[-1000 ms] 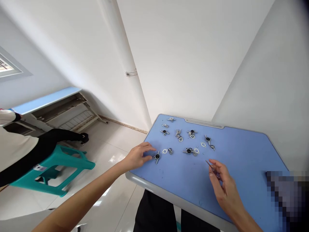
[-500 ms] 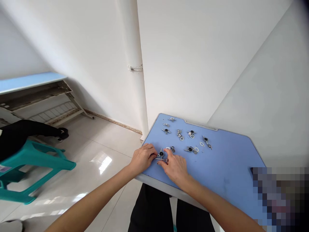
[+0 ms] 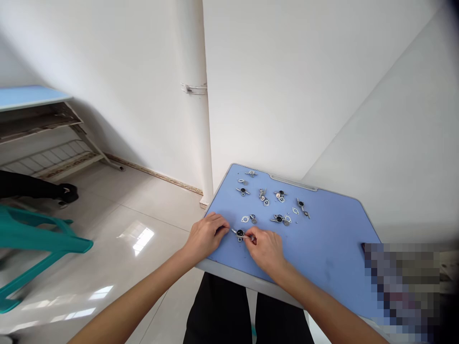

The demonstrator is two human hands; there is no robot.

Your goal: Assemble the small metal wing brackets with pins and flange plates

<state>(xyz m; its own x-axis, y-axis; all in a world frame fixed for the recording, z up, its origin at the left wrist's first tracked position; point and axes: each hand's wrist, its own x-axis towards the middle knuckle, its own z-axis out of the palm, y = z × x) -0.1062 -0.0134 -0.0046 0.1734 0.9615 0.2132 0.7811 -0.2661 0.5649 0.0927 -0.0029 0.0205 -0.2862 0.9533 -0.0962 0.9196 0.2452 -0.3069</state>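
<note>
Near the front edge of the blue table [image 3: 315, 253] lies a small metal fitting [image 3: 240, 233] with a round black centre and thin silver arms. My right hand [image 3: 266, 249] is beside it, fingers curled and pinching a small metal part [image 3: 253, 238] at the fitting's right arm; whether the two are joined I cannot tell. To the fitting's left, my left hand [image 3: 208, 237] has thumb and forefinger pressed together, a little apart from the fitting. Anything between them is too small to make out. Just beyond lie a flat oval gasket [image 3: 245, 219] and a little round metal piece [image 3: 253, 219].
Several similar fittings, including one with a black centre [image 3: 279, 219], and loose gaskets [image 3: 295, 210] lie farther back. A blurred-out object [image 3: 398, 286] covers the table's right end. At left are a green stool [image 3: 39, 234] and another person's leg [image 3: 32, 185].
The fitting has turned and lies flatter. My left fingers have drawn back from it, while my right fingers have closed by its right arm. The view has shifted slightly.
</note>
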